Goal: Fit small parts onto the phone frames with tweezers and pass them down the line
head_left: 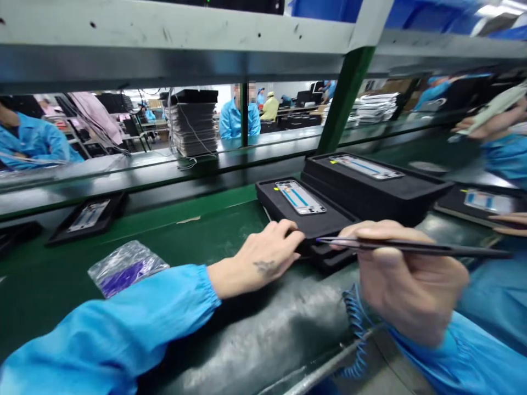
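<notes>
My left hand [263,252] has its fingers curled over the near left edge of a black foam tray [317,225]. On that tray lies a silver phone frame [300,197] with blue strips and a small yellow tab. In my right hand [411,280] is a pair of black tweezers [436,248], held like a pen and pointing left. The tips are close to the tray's near edge, with a bit of purple at them too small to make out. Behind it, a stack of black trays [370,197] carries another phone frame [366,166] on top.
A clear bag with purple contents [127,269] lies on the green bench at left, near another loaded tray [88,215]. A green post [346,99] rises behind the stack under a shelf [177,27]. A coiled blue cord [354,334] hangs in front. Co-workers' hands are at right.
</notes>
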A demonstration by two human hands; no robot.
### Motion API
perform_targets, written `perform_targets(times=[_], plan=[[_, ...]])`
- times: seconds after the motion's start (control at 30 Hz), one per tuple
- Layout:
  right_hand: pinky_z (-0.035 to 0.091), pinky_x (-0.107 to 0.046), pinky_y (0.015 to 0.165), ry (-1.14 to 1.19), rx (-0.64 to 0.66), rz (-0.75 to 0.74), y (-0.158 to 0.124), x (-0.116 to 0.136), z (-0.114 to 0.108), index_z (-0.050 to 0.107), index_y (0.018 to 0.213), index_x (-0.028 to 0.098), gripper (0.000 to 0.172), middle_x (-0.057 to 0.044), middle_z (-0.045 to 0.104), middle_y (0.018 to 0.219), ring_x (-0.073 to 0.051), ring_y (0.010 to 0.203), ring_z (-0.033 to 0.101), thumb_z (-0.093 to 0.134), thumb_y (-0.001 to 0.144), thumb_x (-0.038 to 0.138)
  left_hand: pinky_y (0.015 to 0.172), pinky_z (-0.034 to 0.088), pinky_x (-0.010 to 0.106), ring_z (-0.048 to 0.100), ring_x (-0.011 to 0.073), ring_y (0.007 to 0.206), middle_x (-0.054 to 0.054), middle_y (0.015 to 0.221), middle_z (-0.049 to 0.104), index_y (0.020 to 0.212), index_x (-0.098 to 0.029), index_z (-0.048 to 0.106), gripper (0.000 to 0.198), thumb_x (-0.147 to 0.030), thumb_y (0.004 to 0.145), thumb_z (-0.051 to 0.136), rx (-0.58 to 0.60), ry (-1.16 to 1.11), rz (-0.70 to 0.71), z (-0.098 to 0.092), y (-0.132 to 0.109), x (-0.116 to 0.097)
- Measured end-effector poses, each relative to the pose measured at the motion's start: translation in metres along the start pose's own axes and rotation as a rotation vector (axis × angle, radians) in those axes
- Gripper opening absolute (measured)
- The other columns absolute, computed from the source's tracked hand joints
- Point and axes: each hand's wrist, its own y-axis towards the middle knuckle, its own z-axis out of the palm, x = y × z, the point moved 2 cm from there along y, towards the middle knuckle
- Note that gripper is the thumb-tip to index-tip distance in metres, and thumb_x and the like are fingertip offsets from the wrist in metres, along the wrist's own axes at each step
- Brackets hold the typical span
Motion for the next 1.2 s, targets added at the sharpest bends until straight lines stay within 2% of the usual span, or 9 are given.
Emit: perform_targets(times=[0.13, 0.3, 0.53, 0.7, 0.8, 0.9, 1.0, 1.07, 1.2], plan=[[0.061, -0.034, 0.069, 0.084, -0.146, 0.019, 0.01, -0.004, -0.034, 0.081, 0.091, 0.029, 0.01, -0.003, 0.073, 0.083, -0.018, 0.072, 0.069, 0.076, 0.083, 0.027, 0.071, 0.055, 0.035, 0.048, 0.031, 0.117, 0.014, 0.127, 0.055, 0.115, -0.018, 0.054, 0.024, -0.033, 0.096, 0.059, 0.024, 0.105, -0.03, 0.014, 0.051, -0.011], [0.063, -0.034, 0.068, 0.071, -0.229, 0.094, 0.008, -0.015, -0.048, 0.081, 0.083, 0.026, 0.008, -0.004, 0.073, 0.079, -0.018, 0.066, 0.07, 0.08, 0.079, 0.032, 0.077, 0.052, 0.038, 0.051, 0.028, 0.107, 0.012, 0.119, 0.056, 0.106, -0.018, 0.055, 0.015, -0.032, 0.099, 0.054, 0.038, 0.04, -0.002, 0.011, 0.05, -0.003], [0.064, -0.032, 0.068, 0.179, -0.217, 0.079, 0.006, -0.02, -0.026, 0.081, 0.083, 0.026, 0.006, -0.003, 0.073, 0.081, -0.017, 0.068, 0.071, 0.08, 0.079, 0.03, 0.081, 0.049, 0.036, 0.052, 0.0234, 0.097, 0.009, 0.109, 0.057, 0.1, -0.019, 0.05, 0.01, -0.028, 0.102, 0.046, -0.03, 0.073, 0.027, -0.007, 0.009, 0.014], [0.061, -0.032, 0.07, 0.099, -0.141, 0.063, 0.01, -0.008, -0.018, 0.081, 0.087, 0.026, 0.006, -0.003, 0.072, 0.081, -0.017, 0.07, 0.069, 0.076, 0.084, 0.025, 0.072, 0.048, 0.031, 0.053, 0.0206, 0.092, 0.007, 0.105, 0.058, 0.098, -0.021, 0.046, 0.007, -0.027, 0.101, 0.045, 0.014, 0.098, -0.038, -0.043, -0.069, -0.015], [0.058, -0.031, 0.069, 0.025, -0.013, 0.104, 0.012, -0.004, 0.001, 0.079, 0.084, 0.025, 0.006, -0.004, 0.073, 0.082, -0.017, 0.073, 0.069, 0.074, 0.086, 0.027, 0.076, 0.047, 0.03, 0.053, 0.0186, 0.092, 0.006, 0.101, 0.059, 0.095, -0.02, 0.045, 0.007, -0.023, 0.1, 0.05, 0.067, -0.012, -0.079, -0.069, -0.123, -0.043], [0.057, -0.03, 0.064, 0.028, 0.222, 0.179, 0.014, -0.008, 0.04, 0.078, 0.085, 0.024, 0.01, -0.004, 0.074, 0.08, -0.017, 0.07, 0.07, 0.074, 0.085, 0.033, 0.073, 0.046, 0.029, 0.054, 0.0176, 0.088, 0.006, 0.097, 0.062, 0.09, -0.02, 0.047, 0.011, -0.023, 0.097, 0.054, 0.093, -0.088, -0.129, -0.085, -0.162, -0.062], [0.059, -0.03, 0.069, 0.059, 0.544, 0.253, 0.013, -0.023, 0.093, 0.077, 0.089, 0.021, 0.014, -0.004, 0.076, 0.084, -0.017, 0.072, 0.071, 0.072, 0.085, 0.034, 0.067, 0.044, 0.032, 0.054, 0.018, 0.079, 0.005, 0.087, 0.065, 0.081, -0.021, 0.05, 0.018, -0.029, 0.094, 0.058, 0.073, -0.111, -0.093, -0.079, -0.184, -0.067], [0.06, -0.031, 0.069, 0.112, 0.724, 0.335, 0.006, -0.038, 0.126, 0.076, 0.09, 0.02, 0.021, -0.004, 0.076, 0.083, -0.018, 0.071, 0.071, 0.071, 0.084, 0.039, 0.062, 0.041, 0.032, 0.053, 0.0174, 0.073, 0.004, 0.08, 0.065, 0.074, -0.021, 0.049, 0.024, -0.033, 0.093, 0.058, -0.021, -0.116, -0.017, -0.067, -0.191, -0.067], [0.06, -0.038, 0.076, 0.069, 0.848, 0.413, -0.008, -0.073, 0.159, 0.075, 0.089, 0.021, 0.032, -0.005, 0.077, 0.085, -0.024, 0.078, 0.073, 0.07, 0.082, 0.051, 0.053, 0.033, 0.032, 0.047, 0.0152, 0.064, 0.001, 0.072, 0.06, 0.07, -0.019, 0.05, 0.031, -0.034, 0.097, 0.053, -0.256, -0.113, 0.133, -0.051, -0.196, -0.064]])
